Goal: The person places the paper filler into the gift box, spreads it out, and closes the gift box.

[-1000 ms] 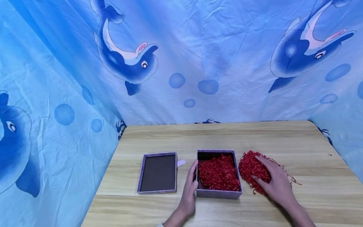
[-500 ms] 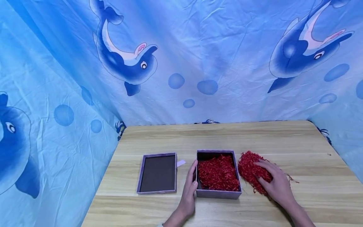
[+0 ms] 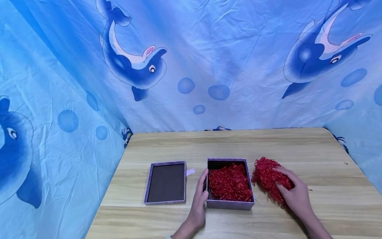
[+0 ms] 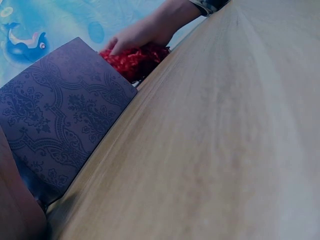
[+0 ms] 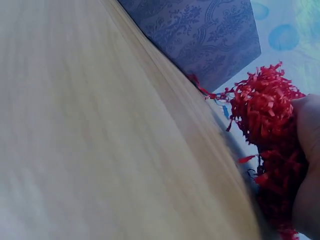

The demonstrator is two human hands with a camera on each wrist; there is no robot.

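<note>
My left hand [image 3: 197, 205] lies along the left wall of an open purple patterned box [image 3: 229, 204], its fingers fairly straight against the side. Inside the box is a bed of red shredded paper [image 3: 229, 182]. To the box's right, my right hand [image 3: 296, 194] grips a second clump of red shredded paper [image 3: 268, 176], thumb on the near side and fingers over the top. In the right wrist view, loose strands of that clump [image 5: 267, 107] hang toward the table and the box wall. The palm side of the right hand is hidden.
A shallow purple lid [image 3: 166, 182] with a dark inside lies left of the box, a pale ribbon tab [image 3: 190, 171] at its right edge. Everything stands on a wooden table [image 3: 226, 142]. A blue dolphin-print curtain [image 3: 209, 49] hangs behind and at the sides.
My right hand has closed in on the loose red clump, gathering it together and shifting slightly right. Stray strands on its right are mostly drawn in. My left hand and the box stay put.
</note>
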